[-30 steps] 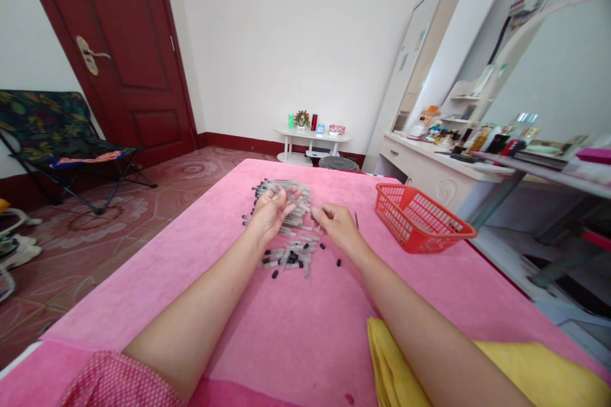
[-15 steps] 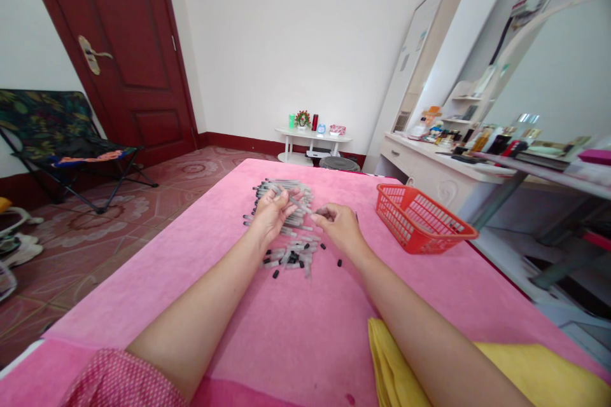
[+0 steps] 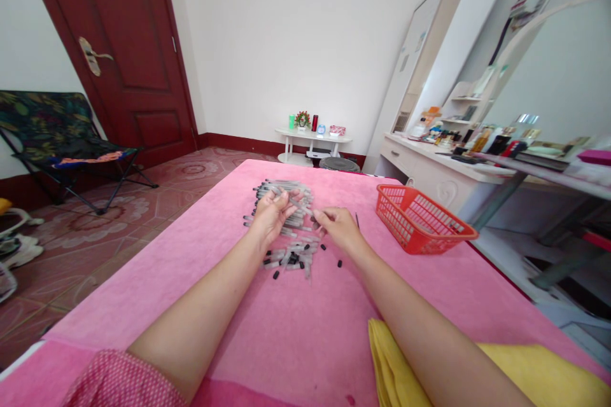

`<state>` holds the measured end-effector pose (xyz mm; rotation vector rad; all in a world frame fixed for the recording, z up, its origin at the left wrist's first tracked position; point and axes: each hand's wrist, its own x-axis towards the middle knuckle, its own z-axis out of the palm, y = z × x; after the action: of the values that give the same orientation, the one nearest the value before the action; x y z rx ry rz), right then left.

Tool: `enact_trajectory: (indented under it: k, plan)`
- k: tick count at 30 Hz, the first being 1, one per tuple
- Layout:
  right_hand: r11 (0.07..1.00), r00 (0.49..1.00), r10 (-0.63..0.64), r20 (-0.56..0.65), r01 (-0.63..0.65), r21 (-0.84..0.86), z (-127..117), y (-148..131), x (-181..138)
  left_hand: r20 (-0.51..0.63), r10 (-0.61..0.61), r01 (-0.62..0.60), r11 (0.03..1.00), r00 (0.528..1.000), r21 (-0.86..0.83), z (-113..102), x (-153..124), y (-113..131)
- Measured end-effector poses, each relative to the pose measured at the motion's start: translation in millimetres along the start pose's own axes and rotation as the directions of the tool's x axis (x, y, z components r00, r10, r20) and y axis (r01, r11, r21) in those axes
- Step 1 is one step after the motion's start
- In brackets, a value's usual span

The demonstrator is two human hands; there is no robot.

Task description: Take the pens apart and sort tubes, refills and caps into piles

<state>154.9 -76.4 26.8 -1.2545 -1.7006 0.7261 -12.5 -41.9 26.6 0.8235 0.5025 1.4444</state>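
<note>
While the left fingers [image 3: 282, 198] pinch a translucent pen [image 3: 300, 206], the right fingers [image 3: 323, 217] nearly meet near its end. Their hold is unclear.

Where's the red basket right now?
In the head view, the basket sits on the pink cloth, right of the right hand, with the dresser behind it.

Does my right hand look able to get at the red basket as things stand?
Likely yes: between your right hand and the red basket I see only pink cloth and a thin dark item, neither looking like an obstacle. That hand is close to a pen in your left hand, though.
</note>
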Motion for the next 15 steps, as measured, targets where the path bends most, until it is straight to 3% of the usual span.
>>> enact_trajectory:
  k: [2,8,15]
  plan:
    - [1.000,0.999,0.023,0.048,-0.022,-0.010,-0.5,0.1,-0.6,-0.001,0.002,-0.002,1.000,1.000,0.009,0.5,-0.7,0.0]
    - [0.972,1.000,0.002,-0.029,-0.008,-0.233,-5.1,-4.9,-4.3,-0.034,-0.011,0.013,0.998,0.999,0.060,2.4,-3.3,-3.2]
    - [0.831,0.993,0.016,-0.119,-0.079,-0.550,-13.2,-17.2,-9.3,-0.224,0.023,-0.011,0.998,0.974,0.056,-14.6,8.9,0.5]
